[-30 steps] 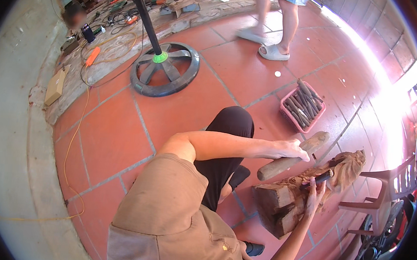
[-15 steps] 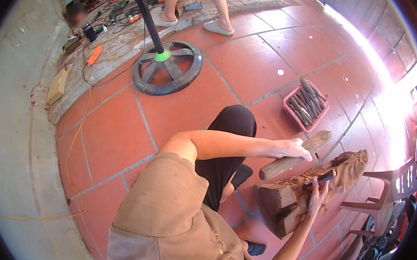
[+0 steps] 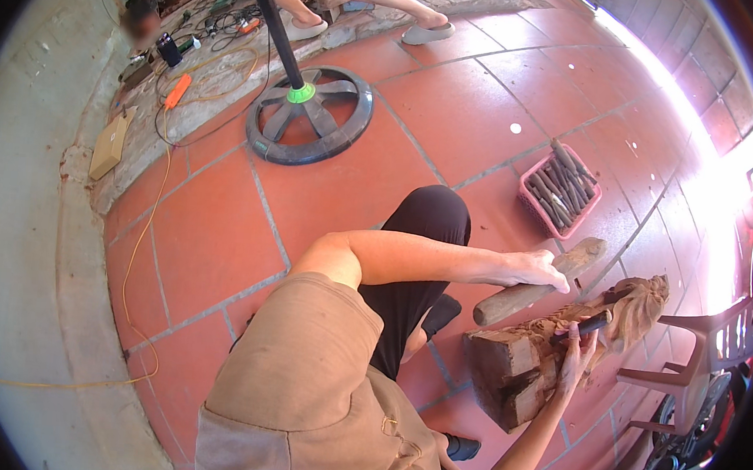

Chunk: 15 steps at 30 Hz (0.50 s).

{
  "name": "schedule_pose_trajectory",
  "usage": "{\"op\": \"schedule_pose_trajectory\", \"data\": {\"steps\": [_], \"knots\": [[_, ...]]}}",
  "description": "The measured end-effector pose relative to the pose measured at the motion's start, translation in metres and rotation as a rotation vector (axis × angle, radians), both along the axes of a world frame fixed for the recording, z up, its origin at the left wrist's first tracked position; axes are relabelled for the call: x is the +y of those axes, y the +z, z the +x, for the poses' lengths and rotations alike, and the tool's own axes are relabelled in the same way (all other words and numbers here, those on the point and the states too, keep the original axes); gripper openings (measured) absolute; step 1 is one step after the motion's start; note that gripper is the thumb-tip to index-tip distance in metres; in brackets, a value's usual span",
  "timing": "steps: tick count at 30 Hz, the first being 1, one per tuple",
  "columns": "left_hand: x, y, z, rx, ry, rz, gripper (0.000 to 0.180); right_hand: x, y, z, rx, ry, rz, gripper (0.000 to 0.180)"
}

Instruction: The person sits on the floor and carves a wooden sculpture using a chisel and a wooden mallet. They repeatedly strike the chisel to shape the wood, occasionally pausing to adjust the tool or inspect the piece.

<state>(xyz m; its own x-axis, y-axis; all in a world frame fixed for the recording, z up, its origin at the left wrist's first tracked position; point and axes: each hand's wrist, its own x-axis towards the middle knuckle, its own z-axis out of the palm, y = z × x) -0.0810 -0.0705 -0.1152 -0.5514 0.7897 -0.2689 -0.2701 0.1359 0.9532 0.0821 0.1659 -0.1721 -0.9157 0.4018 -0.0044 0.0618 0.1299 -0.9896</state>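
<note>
My left hand (image 3: 535, 269) is closed around the middle of a rough wooden mallet (image 3: 504, 304), shaped like a thick club. It is held above a partly carved wooden block (image 3: 508, 356) on the right. The block has a squared end near me and curving, ridged carving at its far end. In my right hand (image 3: 576, 350) is a chisel with a dark handle (image 3: 594, 322), held against the carving's upper side. My fingers and the wood hide the chisel's blade. The mallet and the chisel handle are apart.
A pink basket (image 3: 590, 206) of carving tools stands beyond the mallet. A fan base (image 3: 359, 138) is farther left, and a plastic chair (image 3: 691, 362) at right. A yellow cable (image 3: 134, 275) crosses the tiles. Another person's legs (image 3: 393, 2) and cluttered tools are at the back.
The view has shifted slightly. Both hands keep their grips, with little movement of mallet or chisel. At the back, the other person's legs have moved, one foot farther right.
</note>
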Motion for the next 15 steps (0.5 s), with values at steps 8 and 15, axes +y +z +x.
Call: {"op": "schedule_pose_trajectory", "data": {"steps": [8,15], "knots": [[0.0004,0.0023,0.0007,-0.002,-0.001,-0.001,0.066,0.0006,0.0003,0.0002,0.004,-0.001,0.008,0.035],[0.0005,0.0006,-0.0008,0.007,-0.024,0.018,0.064,-0.0008,0.0004,-0.0008,0.013,-0.004,-0.011,0.034]]}}
